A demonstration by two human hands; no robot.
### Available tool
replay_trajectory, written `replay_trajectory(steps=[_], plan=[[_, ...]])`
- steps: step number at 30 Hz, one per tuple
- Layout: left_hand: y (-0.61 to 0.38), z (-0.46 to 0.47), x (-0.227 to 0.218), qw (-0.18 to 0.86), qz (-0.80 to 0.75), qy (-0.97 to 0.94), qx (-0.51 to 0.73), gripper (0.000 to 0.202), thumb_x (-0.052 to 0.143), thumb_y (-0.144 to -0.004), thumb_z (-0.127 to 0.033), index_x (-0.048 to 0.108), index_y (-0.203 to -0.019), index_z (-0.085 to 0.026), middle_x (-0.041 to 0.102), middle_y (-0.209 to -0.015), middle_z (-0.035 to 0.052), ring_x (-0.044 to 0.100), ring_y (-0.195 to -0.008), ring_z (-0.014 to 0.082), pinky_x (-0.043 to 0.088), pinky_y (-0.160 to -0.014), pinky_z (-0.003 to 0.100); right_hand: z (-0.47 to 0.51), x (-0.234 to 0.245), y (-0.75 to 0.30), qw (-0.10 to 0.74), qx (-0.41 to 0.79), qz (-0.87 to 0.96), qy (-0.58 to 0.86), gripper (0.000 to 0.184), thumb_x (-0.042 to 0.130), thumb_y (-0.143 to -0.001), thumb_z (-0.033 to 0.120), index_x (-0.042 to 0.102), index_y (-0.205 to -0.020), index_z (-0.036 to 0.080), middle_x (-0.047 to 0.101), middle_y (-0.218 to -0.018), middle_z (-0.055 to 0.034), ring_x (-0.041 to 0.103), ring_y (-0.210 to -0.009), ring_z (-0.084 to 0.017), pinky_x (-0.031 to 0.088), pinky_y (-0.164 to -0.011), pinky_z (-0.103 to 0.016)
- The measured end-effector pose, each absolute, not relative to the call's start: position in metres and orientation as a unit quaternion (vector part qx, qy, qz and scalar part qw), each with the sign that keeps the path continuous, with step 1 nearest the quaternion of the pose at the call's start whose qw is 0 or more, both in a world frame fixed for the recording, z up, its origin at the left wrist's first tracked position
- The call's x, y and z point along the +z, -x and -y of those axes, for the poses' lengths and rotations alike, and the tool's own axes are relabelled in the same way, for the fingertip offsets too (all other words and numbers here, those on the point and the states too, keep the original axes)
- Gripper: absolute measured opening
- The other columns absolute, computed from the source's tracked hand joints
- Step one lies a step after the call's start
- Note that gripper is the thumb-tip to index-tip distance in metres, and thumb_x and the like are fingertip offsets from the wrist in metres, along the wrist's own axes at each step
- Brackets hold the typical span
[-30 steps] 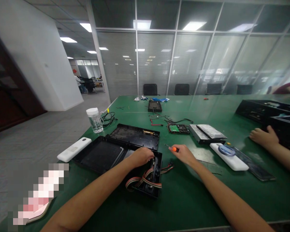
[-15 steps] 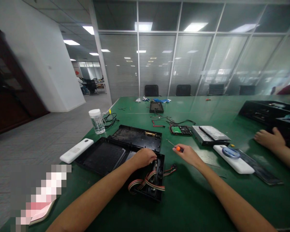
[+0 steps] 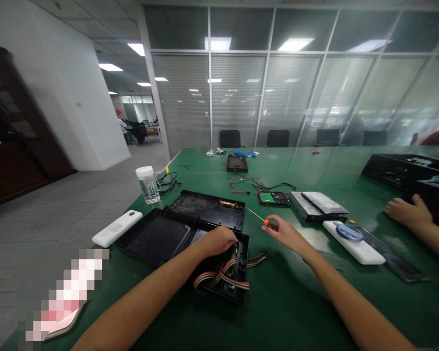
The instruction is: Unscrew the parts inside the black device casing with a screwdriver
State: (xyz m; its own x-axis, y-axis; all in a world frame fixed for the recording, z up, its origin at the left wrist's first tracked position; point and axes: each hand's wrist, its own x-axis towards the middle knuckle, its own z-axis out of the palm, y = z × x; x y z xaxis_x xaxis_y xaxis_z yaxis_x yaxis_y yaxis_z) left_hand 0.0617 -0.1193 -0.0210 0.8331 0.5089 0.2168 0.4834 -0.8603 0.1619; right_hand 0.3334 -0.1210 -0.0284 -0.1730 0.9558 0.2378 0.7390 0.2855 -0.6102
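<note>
My right hand [image 3: 282, 233] grips a screwdriver [image 3: 266, 222] by its orange and dark handle, with the thin shaft pointing up and left over the table. Closed at the fingertips, my left hand [image 3: 219, 241] is at the right part of an open black plastic case [image 3: 153, 236]; whatever the fingers pinch is hidden. Striped ribbon wires [image 3: 223, 279] spill from the case just below that hand, and a short bundle reaches out to its right. Behind the case lies a black cover panel [image 3: 205, 207] with a brass-coloured strip near its right end.
Beyond my right hand are a green circuit board [image 3: 267, 197], a silver drive box [image 3: 320, 205] and a white device [image 3: 354, 243]. A clear bottle [image 3: 148, 186] and a white power bank [image 3: 117, 228] stand at left. Another person's hand [image 3: 409, 212] rests by black equipment at right.
The screwdriver has shifted slightly left and up, its tip now nearer the cover panel. My left hand stays at the case.
</note>
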Motion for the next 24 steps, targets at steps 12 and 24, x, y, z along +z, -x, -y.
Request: replay_trajectory(steps=[12, 24], plan=[[-0.061, 0.118, -0.025, 0.081, -0.268, -0.946, 0.165, 0.015, 0.052, -0.08, -0.014, 0.063, -0.09, -0.015, 0.064, -0.086, 0.0037, 0.057, -0.081, 0.0143, 0.041, -0.076, 0.022, 0.128, -0.007, -0.349, 0.445, 0.146, 0.726, 0.503, 0.024, 0.045, -0.08, 0.038, 0.05, -0.093, 0.019, 0.055, -0.078, -0.0023, 0.053, -0.069, -0.016, 0.043, -0.064, -0.027], [-0.063, 0.121, -0.02, 0.111, -0.293, -0.939, 0.141, 0.014, 0.052, -0.079, -0.011, 0.06, -0.09, -0.015, 0.062, -0.085, 0.0023, 0.056, -0.078, 0.0132, 0.04, -0.073, 0.021, 0.146, -0.019, -0.309, 0.561, 0.015, 0.648, 0.514, 0.028, 0.033, -0.088, 0.038, 0.05, -0.075, 0.019, 0.052, -0.063, -0.0004, 0.051, -0.058, -0.014, 0.039, -0.057, -0.024]])
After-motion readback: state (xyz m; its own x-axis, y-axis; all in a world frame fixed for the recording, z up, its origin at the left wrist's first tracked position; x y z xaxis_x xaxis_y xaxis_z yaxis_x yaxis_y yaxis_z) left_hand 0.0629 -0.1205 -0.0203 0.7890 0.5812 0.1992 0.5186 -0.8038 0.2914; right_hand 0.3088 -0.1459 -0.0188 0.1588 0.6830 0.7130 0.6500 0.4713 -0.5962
